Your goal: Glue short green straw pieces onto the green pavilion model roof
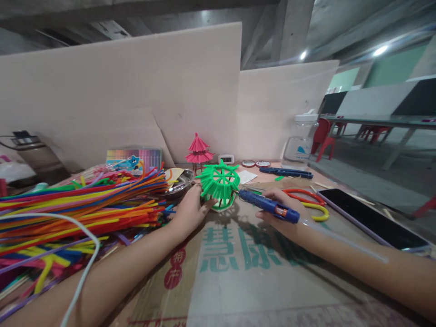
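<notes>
In the middle of the head view stands a small round pavilion model [220,184] with a ring of bright green pipe-cleaner pieces as its roof. My left hand [192,204] grips its left side near the base, the fingertips partly hidden behind it. Wrapped in my right hand [282,211] is a blue hot glue gun [265,202], its nozzle pointing left and close to the green roof's right edge. I cannot tell whether the nozzle touches it. A clear glue stick [344,240] sticks out of the gun's rear, over my right forearm.
Bundled pipe cleaners [81,200] heap up at left, with a white cable [97,247] crossing them. Behind stand a pink pagoda model [198,150] and a marker box [134,159]. Rightward are scissors [318,211], a phone [368,218], blue pliers-like tool [286,173] and a plastic bottle [299,143].
</notes>
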A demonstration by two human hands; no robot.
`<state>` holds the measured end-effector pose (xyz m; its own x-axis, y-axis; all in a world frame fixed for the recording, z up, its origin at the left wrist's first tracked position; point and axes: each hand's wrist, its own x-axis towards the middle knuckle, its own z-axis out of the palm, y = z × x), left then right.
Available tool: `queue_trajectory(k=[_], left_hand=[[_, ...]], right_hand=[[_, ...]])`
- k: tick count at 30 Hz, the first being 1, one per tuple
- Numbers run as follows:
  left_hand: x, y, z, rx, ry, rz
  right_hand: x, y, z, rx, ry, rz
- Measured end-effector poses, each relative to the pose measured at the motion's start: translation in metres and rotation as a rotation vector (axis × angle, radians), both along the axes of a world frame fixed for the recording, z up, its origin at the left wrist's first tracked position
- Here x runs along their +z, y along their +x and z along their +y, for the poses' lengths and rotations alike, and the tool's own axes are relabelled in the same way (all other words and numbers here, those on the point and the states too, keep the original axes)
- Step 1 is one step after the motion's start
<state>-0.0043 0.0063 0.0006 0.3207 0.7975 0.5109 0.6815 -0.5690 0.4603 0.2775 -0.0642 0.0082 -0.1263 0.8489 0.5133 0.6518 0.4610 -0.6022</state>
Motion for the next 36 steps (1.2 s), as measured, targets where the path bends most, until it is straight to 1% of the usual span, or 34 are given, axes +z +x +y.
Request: queue_trajectory(k=[8,14,18,32,36], left_hand=[[-0.002,-0.001,0.001,-0.006,0.012,-0.005],[0.0,0.0,0.0,-0.012,0.006,-0.002],[0.002,0.001,-0.001,0.0,-0.005,0.015],[0.0,0.0,-0.002,-0.008,0.028,0.025],[0.0,0.0,-0.001,-0.024,0.047,0.017]], right_hand=[[0.005,-0.003,-0.003,-0.009,0.029,-0.004],[0.007,-0.002,-0.005,0.022,-0.004,-0.009],[0.007,-0.001,-0.004,0.005,0.014,-0.025],[0.011,-0.002,-0.008,0.004,-0.025,0.015],[0.01,-0.002,-0.008,0.011,-0.011,-0.002]])
